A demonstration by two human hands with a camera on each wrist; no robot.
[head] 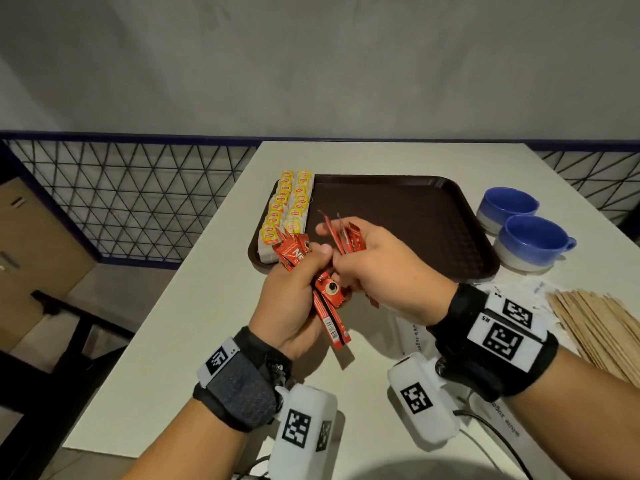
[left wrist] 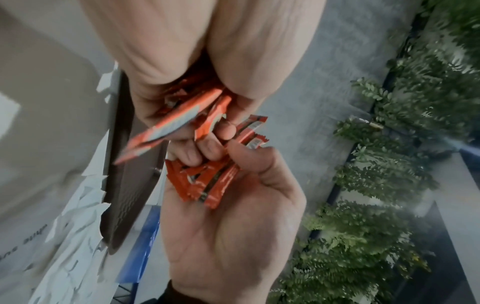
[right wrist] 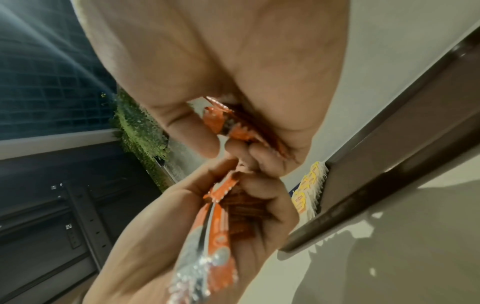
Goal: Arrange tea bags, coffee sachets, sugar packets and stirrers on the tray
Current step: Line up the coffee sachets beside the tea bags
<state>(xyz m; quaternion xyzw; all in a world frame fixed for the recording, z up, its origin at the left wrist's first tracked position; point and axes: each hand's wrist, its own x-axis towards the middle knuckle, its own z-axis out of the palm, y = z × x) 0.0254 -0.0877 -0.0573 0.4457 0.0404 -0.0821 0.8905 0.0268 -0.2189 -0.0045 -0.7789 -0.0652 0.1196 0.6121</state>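
Above the table's front, just short of the brown tray (head: 408,216), both hands hold red coffee sachets. My left hand (head: 294,285) grips a bunch of sachets (head: 329,306) that fan out above and below the fist. My right hand (head: 374,261) holds several more sachets (head: 346,237) against its palm, fingers curled. In the left wrist view, the left hand's sachets (left wrist: 176,121) are above the right hand's bundle (left wrist: 207,185). Yellow-tagged tea bags (head: 287,206) lie in two rows along the tray's left side. Rest of the tray is bare.
Two blue cups (head: 519,226) stand right of the tray. Wooden stirrers (head: 602,327) lie in a pile at the right front, with white sugar packets (head: 412,334) beside and under my right wrist. A wire fence (head: 131,195) runs beyond the table's left edge.
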